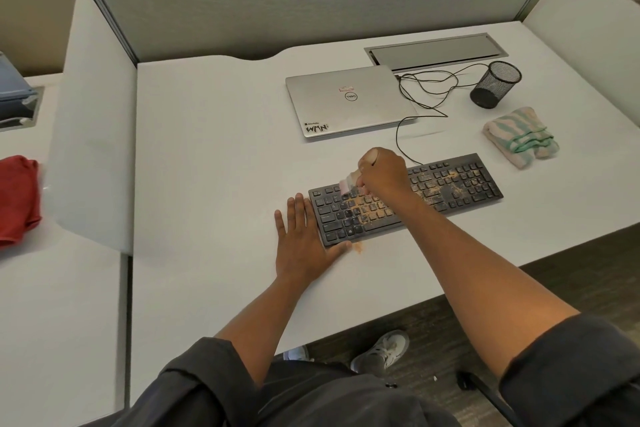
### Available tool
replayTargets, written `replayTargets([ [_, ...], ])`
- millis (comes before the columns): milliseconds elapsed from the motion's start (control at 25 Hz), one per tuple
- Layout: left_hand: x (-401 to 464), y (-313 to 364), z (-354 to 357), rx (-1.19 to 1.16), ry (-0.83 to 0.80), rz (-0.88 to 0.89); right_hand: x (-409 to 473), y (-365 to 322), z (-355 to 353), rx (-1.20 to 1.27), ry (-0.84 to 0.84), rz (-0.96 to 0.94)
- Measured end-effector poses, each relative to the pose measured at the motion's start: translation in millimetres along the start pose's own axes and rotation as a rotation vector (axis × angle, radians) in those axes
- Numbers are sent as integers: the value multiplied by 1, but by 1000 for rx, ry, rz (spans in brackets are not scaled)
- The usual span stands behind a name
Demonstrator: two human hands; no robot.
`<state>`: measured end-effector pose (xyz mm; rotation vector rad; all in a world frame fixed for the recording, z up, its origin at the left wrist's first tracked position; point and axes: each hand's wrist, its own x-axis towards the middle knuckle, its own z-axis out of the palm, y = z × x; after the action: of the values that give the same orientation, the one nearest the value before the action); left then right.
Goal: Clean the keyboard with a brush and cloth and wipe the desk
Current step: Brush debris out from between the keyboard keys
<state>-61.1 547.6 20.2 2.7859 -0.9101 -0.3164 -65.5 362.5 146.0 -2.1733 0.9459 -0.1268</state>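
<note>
The keyboard (405,199) lies on the white table (214,156), set at an angle, near the front edge. Tan dust covers its middle and right key rows, and a small patch of the same dust (358,247) lies on the table just beside its near left corner.

The right hand (382,172) grips a small brush (349,184), fingers curled round the handle, with the pale bristles down on the upper left keys. The left hand (303,239) lies flat on the table with straight, spread fingers, touching the left end of the keyboard.

A folded striped cloth (521,137) rests on the table, to the right of the keyboard and apart from it. Behind the keyboard lies a closed silver laptop (349,100). A black mesh cup (495,84) stands near the cloth, with a thin black cable (403,135) running from the keyboard toward the laptop.
</note>
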Motion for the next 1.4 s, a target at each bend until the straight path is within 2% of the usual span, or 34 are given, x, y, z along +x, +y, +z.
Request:
replayTargets([
  [80,0,-1,1,1,1,-2,3,0,-6,-132,79,-33],
  [120,0,-1,2,3,2,-2,5,-2,-8,-123,83,-43],
  [320,0,0,2,6,8,-6,-7,-19,10,156,-123,-48],
  [400,0,0,2,1,4,-6,-12,-21,23,109,-144,-68],
  [560,0,-1,3,-11,12,-4,-7,-26,22,-160,-5,-100],
  [760,0,0,2,-2,16,2,-9,-30,30,46,-125,-139],
  [1000,1,0,2,-4,2,-5,-8,-34,26,-209,-204,-173],
  [1160,0,-1,1,-17,9,-2,-15,-27,18,-82,-196,-173],
  [1400,1,-1,2,-13,0,-2,-19,4,-8,-126,-173,-184],
])
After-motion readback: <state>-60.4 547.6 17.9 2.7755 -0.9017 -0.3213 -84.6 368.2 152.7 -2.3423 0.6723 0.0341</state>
